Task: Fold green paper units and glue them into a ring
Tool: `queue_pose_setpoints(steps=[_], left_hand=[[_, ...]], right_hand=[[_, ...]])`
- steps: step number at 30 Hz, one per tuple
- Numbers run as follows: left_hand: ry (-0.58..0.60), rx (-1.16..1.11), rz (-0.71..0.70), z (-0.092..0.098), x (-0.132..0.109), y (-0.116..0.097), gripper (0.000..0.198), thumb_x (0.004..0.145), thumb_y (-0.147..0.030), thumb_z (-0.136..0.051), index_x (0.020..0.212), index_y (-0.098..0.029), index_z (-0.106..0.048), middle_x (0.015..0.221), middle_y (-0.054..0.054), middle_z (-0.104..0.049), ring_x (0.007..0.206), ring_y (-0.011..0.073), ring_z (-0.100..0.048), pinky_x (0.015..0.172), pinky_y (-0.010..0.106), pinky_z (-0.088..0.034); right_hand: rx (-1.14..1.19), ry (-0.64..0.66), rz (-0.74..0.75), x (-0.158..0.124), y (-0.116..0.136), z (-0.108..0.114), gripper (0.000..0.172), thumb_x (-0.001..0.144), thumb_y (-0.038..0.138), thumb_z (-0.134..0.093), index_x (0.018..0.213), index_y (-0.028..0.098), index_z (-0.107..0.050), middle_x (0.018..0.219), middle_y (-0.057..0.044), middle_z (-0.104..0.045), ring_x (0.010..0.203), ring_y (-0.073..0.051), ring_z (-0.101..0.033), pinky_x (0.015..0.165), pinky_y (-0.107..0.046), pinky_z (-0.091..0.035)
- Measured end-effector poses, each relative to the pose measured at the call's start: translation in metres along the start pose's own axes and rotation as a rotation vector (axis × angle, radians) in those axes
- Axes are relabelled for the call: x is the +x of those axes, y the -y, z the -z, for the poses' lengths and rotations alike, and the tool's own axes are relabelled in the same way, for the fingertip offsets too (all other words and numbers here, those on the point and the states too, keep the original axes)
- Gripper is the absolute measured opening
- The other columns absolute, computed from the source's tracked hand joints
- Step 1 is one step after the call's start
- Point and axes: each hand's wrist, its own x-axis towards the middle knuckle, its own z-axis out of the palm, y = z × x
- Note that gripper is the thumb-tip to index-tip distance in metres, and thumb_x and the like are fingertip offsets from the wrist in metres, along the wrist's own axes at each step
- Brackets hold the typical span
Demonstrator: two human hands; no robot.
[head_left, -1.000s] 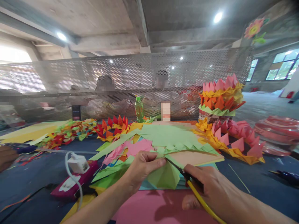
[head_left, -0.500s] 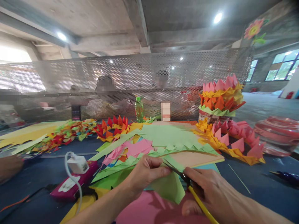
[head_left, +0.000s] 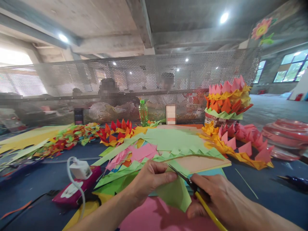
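Green paper (head_left: pixel 175 194) has shifted down and rightward since a second ago. From the head view, you pinch it between left thumb and fingers; it hangs below and right of your left hand (head_left: pixel 150 179), a corner pointing toward you. Your right hand (head_left: pixel 211 192) is wrapped around scissors (head_left: pixel 189 182), their long axis slanting forward-left, tip beside your left thumb.

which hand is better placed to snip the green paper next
Likely the right hand: it holds the yellow-handled scissors, their tips near the left hand, which is occupied pinching the green paper.
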Motion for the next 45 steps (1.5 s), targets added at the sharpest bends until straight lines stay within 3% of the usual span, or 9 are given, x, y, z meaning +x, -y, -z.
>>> queue_pose_setpoints(steps=[4, 9, 18, 21, 27, 33, 41, 45], left_hand=[[0.024, -0.02, 0.003, 0.001, 0.0, 0.0, 0.046, 0.059, -0.053, -0.087, 0.072, -0.01, -0.076, 0.059, 0.002, -0.061, 0.051, 0.0095, -0.048, 0.053, 0.021, -0.034], [0.027, -0.015, -0.03, 0.006, 0.003, 0.005, 0.049, 0.07, -0.056, -0.08, 0.081, -0.008, -0.076, 0.065, 0.006, -0.066, 0.052, 0.0097, -0.051, 0.053, 0.02, -0.034], [0.024, 0.011, -0.051, 0.01, 0.005, 0.009, 0.045, 0.07, -0.053, -0.081, 0.076, -0.009, -0.075, 0.066, 0.007, -0.066, 0.054, 0.0126, -0.053, 0.054, 0.022, -0.033], [0.057, 0.003, -0.066, 0.006, 0.003, 0.006, 0.045, 0.07, -0.053, -0.081, 0.082, -0.009, -0.078, 0.069, 0.008, -0.067, 0.058, 0.014, -0.054, 0.056, 0.023, -0.035], [0.087, 0.028, -0.072, -0.001, -0.001, 0.003, 0.045, 0.069, -0.053, -0.081, 0.083, -0.01, -0.08, 0.067, 0.006, -0.063, 0.054, 0.0098, -0.043, 0.052, 0.022, -0.026], [0.141, 0.038, -0.114, 0.001, -0.001, 0.005, 0.037, 0.076, -0.046, -0.078, 0.083, -0.01, -0.079, 0.082, 0.009, -0.066, 0.065, 0.0133, -0.049, 0.059, 0.024, -0.032], [0.156, 0.051, -0.13, 0.003, 0.0, 0.009, 0.038, 0.077, -0.047, -0.076, 0.087, -0.011, -0.08, 0.088, 0.01, -0.066, 0.066, 0.0138, -0.049, 0.058, 0.024, -0.032], [0.151, 0.053, -0.128, 0.003, 0.0, 0.008, 0.039, 0.076, -0.049, -0.077, 0.08, -0.01, -0.079, 0.082, 0.008, -0.064, 0.063, 0.0125, -0.046, 0.056, 0.024, -0.029]], right_hand=[[0.042, 0.008, -0.002, 0.0, 0.003, 0.001, 0.03, 0.089, 0.05, -0.065, 0.086, 0.022, -0.056, 0.069, 0.002, -0.068, 0.057, -0.015, -0.06, 0.056, -0.023, -0.036], [0.018, -0.003, -0.047, 0.001, 0.004, 0.001, 0.036, 0.089, 0.055, -0.063, 0.08, 0.021, -0.056, 0.067, -0.001, -0.068, 0.057, -0.016, -0.061, 0.054, -0.025, -0.035], [-0.024, -0.004, -0.021, 0.0, 0.003, 0.003, 0.046, 0.081, 0.064, -0.067, 0.088, 0.02, -0.058, 0.073, -0.001, -0.067, 0.057, -0.016, -0.055, 0.054, -0.026, -0.034], [-0.031, -0.002, 0.001, -0.001, 0.004, 0.004, 0.049, 0.079, 0.066, -0.067, 0.093, 0.02, -0.058, 0.078, -0.002, -0.066, 0.059, -0.017, -0.056, 0.056, -0.027, -0.036], [-0.021, 0.013, -0.011, -0.001, 0.004, 0.003, 0.056, 0.077, 0.073, -0.064, 0.093, 0.02, -0.06, 0.081, -0.004, -0.067, 0.061, -0.019, -0.059, 0.059, -0.027, -0.038], [-0.015, 0.049, -0.023, 0.0, 0.005, 0.003, 0.065, 0.074, 0.082, -0.057, 0.091, 0.02, -0.06, 0.076, -0.004, -0.067, 0.06, -0.019, -0.059, 0.057, -0.027, -0.038], [-0.047, 0.02, -0.011, -0.003, 0.005, 0.0, 0.052, 0.079, 0.073, -0.061, 0.082, 0.021, -0.055, 0.072, -0.002, -0.068, 0.054, -0.016, -0.057, 0.051, -0.025, -0.033], [-0.062, 0.008, -0.008, -0.002, 0.004, 0.0, 0.045, 0.083, 0.066, -0.062, 0.081, 0.021, -0.054, 0.071, -0.002, -0.069, 0.054, -0.017, -0.06, 0.052, -0.026, -0.033]])
